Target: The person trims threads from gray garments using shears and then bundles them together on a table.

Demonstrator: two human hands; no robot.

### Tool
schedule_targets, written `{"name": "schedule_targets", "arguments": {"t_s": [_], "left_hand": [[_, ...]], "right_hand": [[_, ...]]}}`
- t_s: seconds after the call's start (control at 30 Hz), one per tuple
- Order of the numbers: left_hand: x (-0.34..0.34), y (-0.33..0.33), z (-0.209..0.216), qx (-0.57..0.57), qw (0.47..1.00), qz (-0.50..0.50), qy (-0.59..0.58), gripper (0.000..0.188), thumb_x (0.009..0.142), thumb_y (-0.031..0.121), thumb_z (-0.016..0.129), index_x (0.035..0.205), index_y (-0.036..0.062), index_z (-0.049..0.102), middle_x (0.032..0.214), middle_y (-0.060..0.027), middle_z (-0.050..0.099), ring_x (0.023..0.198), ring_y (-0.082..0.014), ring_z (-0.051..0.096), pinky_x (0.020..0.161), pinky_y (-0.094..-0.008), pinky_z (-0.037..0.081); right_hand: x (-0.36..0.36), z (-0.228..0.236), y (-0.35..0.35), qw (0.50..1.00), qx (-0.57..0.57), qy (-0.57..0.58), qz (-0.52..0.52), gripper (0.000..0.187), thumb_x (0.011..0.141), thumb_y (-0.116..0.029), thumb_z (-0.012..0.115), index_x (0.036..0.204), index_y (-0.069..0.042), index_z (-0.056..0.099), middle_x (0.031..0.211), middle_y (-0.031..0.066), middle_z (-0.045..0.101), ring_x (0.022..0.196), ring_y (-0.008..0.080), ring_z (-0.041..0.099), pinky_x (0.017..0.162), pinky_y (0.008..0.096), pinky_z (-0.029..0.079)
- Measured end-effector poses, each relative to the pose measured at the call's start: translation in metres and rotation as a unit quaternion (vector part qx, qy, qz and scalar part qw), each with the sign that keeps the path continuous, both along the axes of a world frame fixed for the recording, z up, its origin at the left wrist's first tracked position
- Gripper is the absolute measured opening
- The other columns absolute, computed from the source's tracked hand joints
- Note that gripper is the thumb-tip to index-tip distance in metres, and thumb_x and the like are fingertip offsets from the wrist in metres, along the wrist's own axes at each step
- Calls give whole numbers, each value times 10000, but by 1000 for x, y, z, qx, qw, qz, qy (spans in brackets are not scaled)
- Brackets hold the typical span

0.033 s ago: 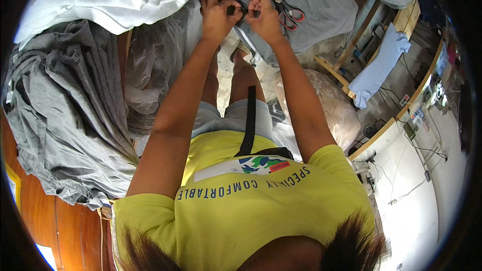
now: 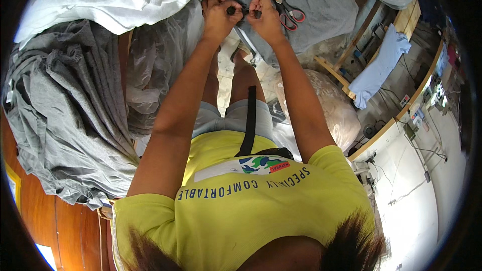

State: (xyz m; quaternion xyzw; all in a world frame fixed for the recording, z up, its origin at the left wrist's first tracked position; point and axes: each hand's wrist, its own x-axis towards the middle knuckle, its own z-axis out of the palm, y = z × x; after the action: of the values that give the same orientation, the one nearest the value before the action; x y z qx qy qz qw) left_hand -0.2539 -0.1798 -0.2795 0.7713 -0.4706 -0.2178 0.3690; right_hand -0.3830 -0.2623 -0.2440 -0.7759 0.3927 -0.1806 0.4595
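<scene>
Close together at the top middle, both hands have their fingers pinched around a small black piece with rounded dark ends. Its exact kind is too small to make out. My left hand grips one side of it, and my right hand pinches the other. Beneath the hands lies dark grey cloth spread over a surface. Just right of my right hand, scissors with red and black handles rest on that cloth, blades pointing away from me.
White ribbed fabric is heaped at the upper left, with a large grey fabric pile below it. Clear plastic hangs beside my left forearm. To the right are a filled plastic bag, a blue cloth on wooden bars, and loose cables.
</scene>
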Motion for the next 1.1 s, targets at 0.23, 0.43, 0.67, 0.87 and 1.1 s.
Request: {"name": "schedule_targets", "arguments": {"t_s": [0.23, 0.43, 0.67, 0.87, 1.1], "left_hand": [[4, 2, 4, -34, 999, -18, 31, 164, 660, 202, 710, 819, 162, 700, 894, -47, 497, 962, -216, 442, 896, -363, 281], [1, -1, 6, 17, 999, -38, -12, 184, 673, 203, 706, 844, 136, 693, 952, -66, 499, 983, -256, 427, 896, -375, 318], [-2, -4, 7, 56, 996, -50, -40, 195, 687, 217, 698, 859, 124, 688, 1003, -88, 493, 1005, -295, 413, 905, -392, 338], [4, -3, 13, 53, 993, -89, -57, 191, 706, 248, 685, 869, 148, 680, 1024, -78, 479, 1018, -294, 405, 890, -411, 347], [7, -3, 14, 57, 990, -106, -73, 181, 705, 255, 687, 861, 164, 675, 1041, -47, 451, 1028, -291, 396, 875, -438, 347]], "right_hand": [[-1, 5, 6, 999, -10, -6, 47, 325, 703, 32, 611, 978, -56, 462, 851, 120, 585, 798, 283, 602, 706, 368, 485], [0, 7, 1, 995, -37, 37, 90, 333, 705, 34, 599, 991, -59, 455, 895, 127, 598, 850, 309, 603, 721, 385, 488], [5, 10, 7, 994, -51, 72, 70, 413, 683, 20, 651, 1012, -71, 419, 874, 116, 601, 820, 295, 619, 694, 367, 498], [2, -1, 15, 999, -4, 34, 6, 418, 664, 16, 682, 974, -65, 414, 784, 102, 577, 723, 272, 623, 642, 331, 502], [-3, -3, 5, 994, -66, 29, 83, 376, 679, 12, 680, 937, -57, 415, 766, 84, 572, 689, 187, 611, 639, 294, 499]]}}
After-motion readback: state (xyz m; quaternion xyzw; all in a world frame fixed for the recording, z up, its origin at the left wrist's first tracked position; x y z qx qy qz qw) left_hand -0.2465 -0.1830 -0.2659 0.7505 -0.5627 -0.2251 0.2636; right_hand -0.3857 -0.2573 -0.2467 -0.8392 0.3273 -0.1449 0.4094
